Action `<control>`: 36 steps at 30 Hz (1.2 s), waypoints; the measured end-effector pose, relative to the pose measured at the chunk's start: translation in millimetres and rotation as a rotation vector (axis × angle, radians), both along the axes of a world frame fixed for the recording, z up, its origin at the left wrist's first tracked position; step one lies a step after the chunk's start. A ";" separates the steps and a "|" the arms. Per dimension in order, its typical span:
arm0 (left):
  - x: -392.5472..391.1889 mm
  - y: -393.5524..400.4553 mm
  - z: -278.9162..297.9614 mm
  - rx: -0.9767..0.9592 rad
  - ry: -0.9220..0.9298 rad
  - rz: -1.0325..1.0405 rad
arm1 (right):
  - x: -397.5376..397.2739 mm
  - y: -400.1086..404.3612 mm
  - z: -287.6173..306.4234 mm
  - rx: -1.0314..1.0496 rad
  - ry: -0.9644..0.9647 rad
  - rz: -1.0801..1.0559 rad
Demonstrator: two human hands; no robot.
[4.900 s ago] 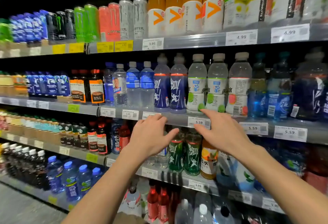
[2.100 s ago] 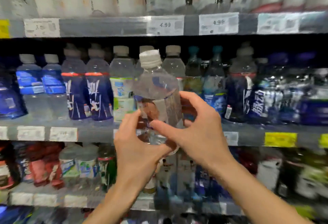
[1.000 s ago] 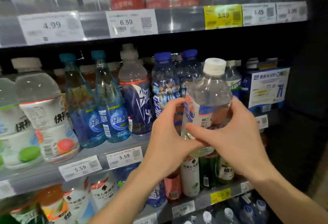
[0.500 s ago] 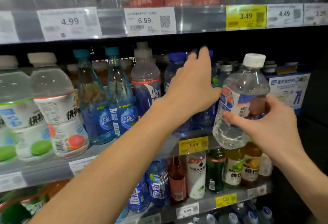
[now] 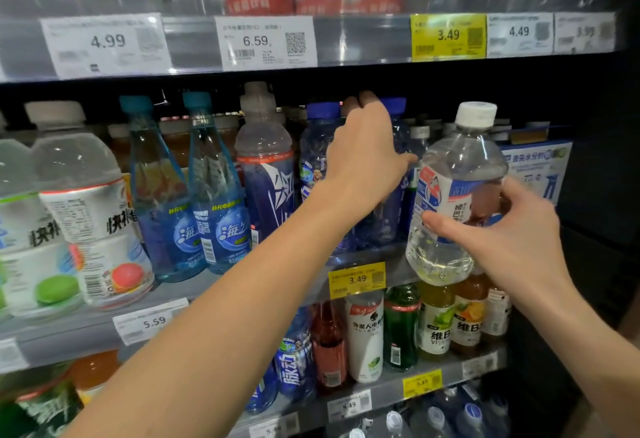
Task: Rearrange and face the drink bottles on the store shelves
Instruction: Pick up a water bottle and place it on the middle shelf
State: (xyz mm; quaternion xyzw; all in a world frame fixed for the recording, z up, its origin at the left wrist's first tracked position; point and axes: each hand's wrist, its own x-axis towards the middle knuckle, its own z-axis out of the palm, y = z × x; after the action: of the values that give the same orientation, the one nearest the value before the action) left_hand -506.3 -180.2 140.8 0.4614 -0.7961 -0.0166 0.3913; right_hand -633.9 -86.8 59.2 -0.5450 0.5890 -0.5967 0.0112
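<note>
While the right hand (image 5: pixel 512 243) grips a clear bottle (image 5: pixel 453 195) with a white cap, thumb across the front below the label and fingers curled round the far side, the bottle hangs in the air, tilted slightly, in front of the right end of the middle shelf (image 5: pixel 104 330) and above the yellow 3.49 tag (image 5: pixel 356 280). The left arm stretches diagonally up from the lower left. The left hand (image 5: pixel 363 157) reaches in between two blue-capped bottles (image 5: pixel 318 157), palm laid on their shoulders, thumb spread toward the held bottle and fingertips gone into the dark behind the caps; whether those fingers close on anything I cannot tell. Further left on the same shelf stand a dark blue sports bottle (image 5: pixel 266 174), two slim teal-capped bottles (image 5: pixel 194 195) and wide white-labelled bottles (image 5: pixel 90 209) at the front edge. Below, the lower shelf (image 5: pixel 481 365) carries small green, orange and white drink bottles. Above, the top shelf rail (image 5: pixel 360 39) shows price tags 4.99, 6.59, 3.49 and 4.49.
</note>
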 end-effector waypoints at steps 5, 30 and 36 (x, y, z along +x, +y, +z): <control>1.7 13.1 -1.9 -0.096 -0.038 -0.022 | -4.2 4.3 -2.3 -0.026 -0.021 -0.020; 89.5 60.1 -54.4 -0.031 0.633 -0.544 | 19.4 -14.6 5.6 -0.277 0.108 -0.022; 113.0 58.8 -61.3 0.027 0.644 -0.491 | 32.2 -40.4 4.9 -0.308 0.102 -0.056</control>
State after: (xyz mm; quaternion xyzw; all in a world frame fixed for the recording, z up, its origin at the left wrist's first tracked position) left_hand -393.3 -121.3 79.5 0.2338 -0.7189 -0.2636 0.5992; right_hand -601.8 -127.2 64.2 -0.5532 0.5051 -0.6517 -0.1189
